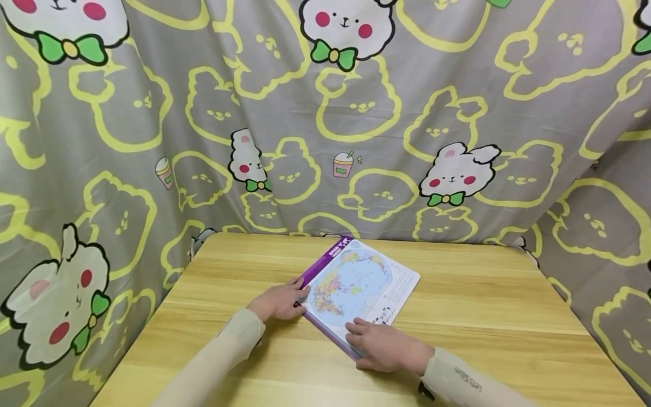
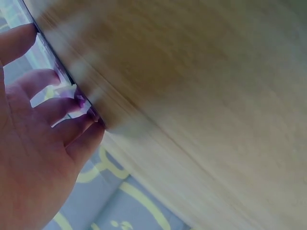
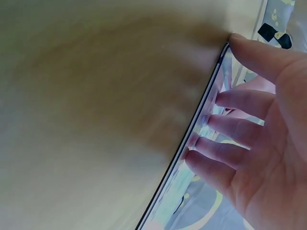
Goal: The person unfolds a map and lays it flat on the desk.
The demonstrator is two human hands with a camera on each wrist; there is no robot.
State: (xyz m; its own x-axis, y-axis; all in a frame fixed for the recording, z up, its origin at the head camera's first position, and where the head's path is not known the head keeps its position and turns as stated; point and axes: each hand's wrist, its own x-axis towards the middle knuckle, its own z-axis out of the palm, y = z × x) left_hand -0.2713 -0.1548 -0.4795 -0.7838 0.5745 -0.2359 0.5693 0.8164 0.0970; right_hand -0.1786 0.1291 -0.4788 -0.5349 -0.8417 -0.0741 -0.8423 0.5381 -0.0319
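Note:
A flat, glossy world map board (image 1: 351,282) with a purple border lies slantwise on the wooden table. My left hand (image 1: 281,299) rests at its left corner, fingers lying over the purple edge. In the left wrist view the left hand (image 2: 41,129) has its fingertips spread along the thin dark rim. On the near right side, my right hand (image 1: 386,346) lies over the board's edge. The right wrist view shows the right hand (image 3: 264,129) with fingertips on the shiny top and the thumb at a rounded corner. The palm covers part of the lower edge.
The wooden table (image 1: 483,305) stretches out around the board. A grey curtain (image 1: 371,192) printed with yellow outlines and white rabbits hangs behind the table's far edge and along both sides.

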